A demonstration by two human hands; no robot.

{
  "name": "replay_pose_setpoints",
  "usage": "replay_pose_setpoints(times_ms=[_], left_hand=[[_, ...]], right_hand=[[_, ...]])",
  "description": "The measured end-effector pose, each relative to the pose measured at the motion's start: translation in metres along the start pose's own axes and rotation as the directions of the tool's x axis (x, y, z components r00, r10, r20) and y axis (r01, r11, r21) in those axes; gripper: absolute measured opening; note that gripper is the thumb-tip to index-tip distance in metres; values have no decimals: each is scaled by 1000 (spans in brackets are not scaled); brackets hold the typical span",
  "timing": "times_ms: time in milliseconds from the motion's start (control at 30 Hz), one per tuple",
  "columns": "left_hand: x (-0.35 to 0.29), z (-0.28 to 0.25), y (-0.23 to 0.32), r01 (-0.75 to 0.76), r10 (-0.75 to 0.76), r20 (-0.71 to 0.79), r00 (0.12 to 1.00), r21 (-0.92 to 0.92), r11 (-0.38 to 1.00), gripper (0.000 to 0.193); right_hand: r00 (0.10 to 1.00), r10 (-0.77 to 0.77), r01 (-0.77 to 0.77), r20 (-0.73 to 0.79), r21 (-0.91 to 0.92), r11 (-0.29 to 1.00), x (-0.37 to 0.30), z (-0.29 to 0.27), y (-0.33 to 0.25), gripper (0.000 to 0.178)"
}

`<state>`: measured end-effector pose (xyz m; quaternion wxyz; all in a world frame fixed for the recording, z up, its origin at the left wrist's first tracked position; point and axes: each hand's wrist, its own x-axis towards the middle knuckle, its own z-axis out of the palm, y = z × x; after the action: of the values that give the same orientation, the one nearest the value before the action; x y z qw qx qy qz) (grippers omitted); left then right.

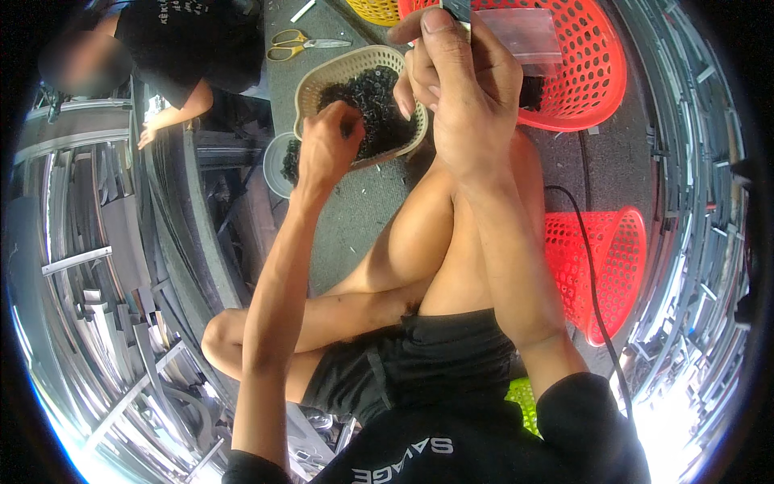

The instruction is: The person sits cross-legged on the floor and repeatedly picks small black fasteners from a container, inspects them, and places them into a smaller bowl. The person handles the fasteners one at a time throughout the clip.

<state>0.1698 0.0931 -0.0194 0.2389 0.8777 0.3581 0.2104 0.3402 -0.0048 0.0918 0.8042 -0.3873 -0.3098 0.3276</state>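
Observation:
My left hand [329, 143] is closed over the near left side of a beige perforated basket [305, 85]. A small black piece shows between its fingers. Many small black parts [375, 105] fill the basket. Higher and to the right, my right hand [474, 93] pinches a small flat dark piece with a pale edge [458, 10], partly cut off by the top of the view. Behind that hand a clear plastic bag [528, 40] lies across a red perforated basket [592, 56]; whether the hand touches the bag I cannot tell.
A round pale tub [276, 165] with black parts stands beside the beige basket. Yellow-handled scissors [306, 45] lie beyond it. Another red basket [601, 270] and a black cable [588, 250] are at right. Stacked metal strips [72, 210] line the left, near another person [193, 48].

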Motion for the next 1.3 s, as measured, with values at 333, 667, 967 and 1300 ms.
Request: replay_pose_setpoints(times_ms=[333,667,967,1300], left_hand=[[-66,-38,29,294,-448,170,877,-930,222,12],[-123,-99,29,95,-360,223,906,-936,-340,26],[-157,-119,9,116,-504,101,858,-993,-1,23],[-171,-134,1,158,-616,-121,778,-912,378,19]], right_hand=[[993,55,-16,102,-355,935,-12,17,9,30],[876,201,43,438,-487,872,-66,65,39,21],[815,299,68,497,-594,802,-89,76,45,16],[697,286,261,658,-604,753,-113,85,61,14]])
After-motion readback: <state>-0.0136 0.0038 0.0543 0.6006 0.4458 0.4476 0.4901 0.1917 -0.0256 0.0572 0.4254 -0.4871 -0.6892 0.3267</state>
